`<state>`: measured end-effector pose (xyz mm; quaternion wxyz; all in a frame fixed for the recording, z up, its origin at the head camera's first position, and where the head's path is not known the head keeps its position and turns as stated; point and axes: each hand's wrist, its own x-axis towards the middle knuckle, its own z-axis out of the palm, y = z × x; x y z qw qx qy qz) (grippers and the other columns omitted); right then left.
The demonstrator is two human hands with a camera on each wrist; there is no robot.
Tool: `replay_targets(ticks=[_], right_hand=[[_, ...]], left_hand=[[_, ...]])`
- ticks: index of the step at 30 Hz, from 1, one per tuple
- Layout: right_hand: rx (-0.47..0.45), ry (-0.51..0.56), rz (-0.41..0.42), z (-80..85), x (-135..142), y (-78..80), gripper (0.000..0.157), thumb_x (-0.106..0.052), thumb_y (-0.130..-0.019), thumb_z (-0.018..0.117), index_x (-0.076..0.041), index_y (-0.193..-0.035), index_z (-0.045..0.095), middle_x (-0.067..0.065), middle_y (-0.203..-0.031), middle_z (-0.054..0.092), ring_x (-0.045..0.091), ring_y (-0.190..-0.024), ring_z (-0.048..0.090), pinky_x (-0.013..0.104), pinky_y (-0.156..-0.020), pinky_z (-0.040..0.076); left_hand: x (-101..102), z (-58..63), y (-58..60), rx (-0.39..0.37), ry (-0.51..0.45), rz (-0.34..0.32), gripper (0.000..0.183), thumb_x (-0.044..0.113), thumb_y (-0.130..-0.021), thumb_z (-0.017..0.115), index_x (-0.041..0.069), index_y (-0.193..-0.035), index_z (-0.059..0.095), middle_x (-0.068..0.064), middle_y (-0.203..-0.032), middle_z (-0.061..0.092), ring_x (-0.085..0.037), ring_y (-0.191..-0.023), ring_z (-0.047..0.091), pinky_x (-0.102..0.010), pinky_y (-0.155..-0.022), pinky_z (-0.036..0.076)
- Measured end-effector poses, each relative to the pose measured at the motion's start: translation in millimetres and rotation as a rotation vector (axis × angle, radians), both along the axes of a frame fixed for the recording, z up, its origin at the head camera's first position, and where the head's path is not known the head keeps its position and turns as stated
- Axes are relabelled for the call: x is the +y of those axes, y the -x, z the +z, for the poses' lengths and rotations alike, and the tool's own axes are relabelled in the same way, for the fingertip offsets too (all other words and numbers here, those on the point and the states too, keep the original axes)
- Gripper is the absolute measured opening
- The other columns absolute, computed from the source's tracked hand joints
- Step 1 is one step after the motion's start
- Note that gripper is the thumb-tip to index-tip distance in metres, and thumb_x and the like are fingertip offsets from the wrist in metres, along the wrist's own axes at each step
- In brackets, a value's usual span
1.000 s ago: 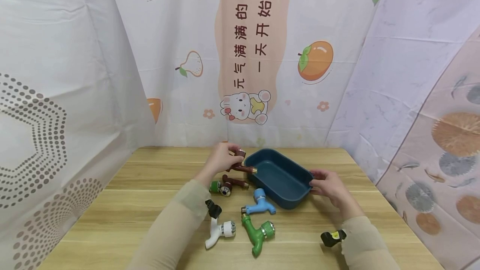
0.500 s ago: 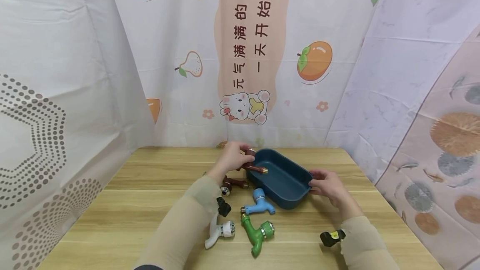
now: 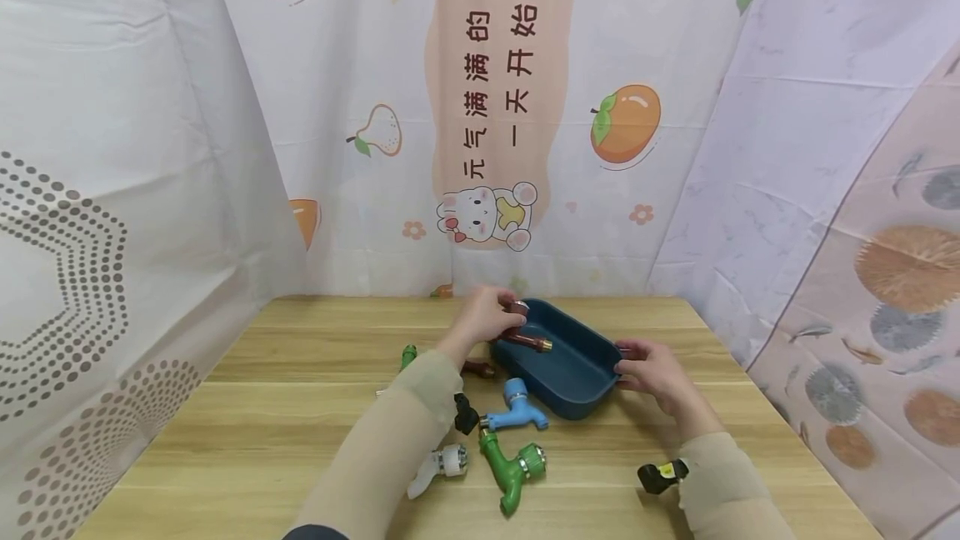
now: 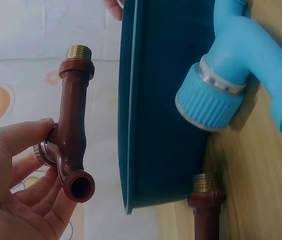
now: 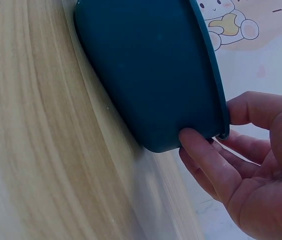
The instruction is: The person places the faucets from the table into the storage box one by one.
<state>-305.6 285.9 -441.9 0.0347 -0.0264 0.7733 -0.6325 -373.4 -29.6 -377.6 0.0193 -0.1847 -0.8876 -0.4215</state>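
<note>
Basin (image 3: 573,355) of dark teal plastic sits on the wood-grain surface (image 3: 225,440), its long sides slanting from far left to near right, so one end lies by the left hand (image 3: 483,317) and the other by the right hand (image 3: 651,375). The hands are well apart. The left one pinches a brown tap (image 4: 72,120) near its handle collar, thumb on one side and curled fingers on the other; that hold leaves the brass thread and spout uncovered, the thread pointing right, over the basin's left part. The tap appears to hang above the rim rather than rest on it. The right hand grips the basin's right end at the rim and outer wall, probably to keep it from sliding.

A light-blue tap (image 3: 517,411) lies just beside the basin's near side, and nearer still is a green tap (image 3: 512,472), their threaded ends almost meeting. To its left a white tap (image 3: 450,461) is partly covered by the left sleeve (image 3: 375,448). A second brown tap (image 3: 480,368) lies left of the basin, mostly hidden. Farther left, a green piece (image 3: 408,355) peeks past the sleeve, too covered to identify.
</note>
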Motion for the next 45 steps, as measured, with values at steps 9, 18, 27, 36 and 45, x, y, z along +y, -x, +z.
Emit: replay_targets(ticks=[9, 18, 27, 36, 45], right_hand=[[0.004, 0.01, -0.005, -1.1, 0.1, 2.0, 0.054, 0.01, -0.092, 0.059, 0.018, -0.142, 0.041, 0.036, -0.13, 0.05, 0.038, -0.109, 0.061, 0.044, -0.083, 0.059], [0.002, 0.011, -0.01, -4.0, -0.4, 1.6, 0.054, 0.01, -0.092, 0.059, 0.018, -0.142, 0.042, 0.034, -0.128, 0.052, 0.035, -0.107, 0.062, 0.044, -0.082, 0.059], [0.007, 0.018, -0.012, -5.6, -0.1, 2.7, 0.054, 0.01, -0.091, 0.059, 0.018, -0.142, 0.042, 0.032, -0.127, 0.052, 0.033, -0.104, 0.063, 0.044, -0.081, 0.059], [0.004, 0.012, -0.021, -5.3, -0.4, 3.1, 0.054, 0.011, -0.09, 0.059, 0.018, -0.141, 0.043, 0.033, -0.127, 0.052, 0.035, -0.105, 0.063, 0.044, -0.081, 0.059], [0.005, 0.021, -0.018, -4.7, -0.4, 3.3, 0.054, 0.011, -0.091, 0.059, 0.018, -0.142, 0.042, 0.034, -0.127, 0.052, 0.035, -0.105, 0.063, 0.043, -0.081, 0.059]], left_hand=[[19.9, -4.6, 0.2, 0.005, 0.051, 0.015, 0.038, 0.023, -0.091, 0.08, 0.009, -0.125, 0.072, 0.0, -0.103, 0.071, -0.017, -0.093, 0.062, -0.035, -0.085, 0.054], [33.3, -11.7, -0.7, 0.025, 0.116, 0.005, 0.034, 0.023, -0.09, 0.081, 0.012, -0.121, 0.074, -0.001, -0.104, 0.07, -0.016, -0.092, 0.061, -0.034, -0.085, 0.054], [40.7, -19.6, 2.8, 0.003, 0.106, -0.026, 0.035, 0.02, -0.09, 0.08, 0.011, -0.123, 0.073, 0.001, -0.104, 0.071, -0.013, -0.09, 0.062, -0.034, -0.087, 0.055], [46.0, -20.5, 0.9, -0.009, 0.15, -0.042, 0.034, 0.021, -0.091, 0.08, 0.012, -0.122, 0.073, 0.001, -0.106, 0.07, -0.014, -0.094, 0.061, -0.037, -0.092, 0.053], [49.7, -21.3, -0.2, 0.028, 0.25, -0.071, 0.034, 0.02, -0.088, 0.082, 0.014, -0.12, 0.074, 0.001, -0.109, 0.071, -0.012, -0.095, 0.062, -0.033, -0.088, 0.052]])
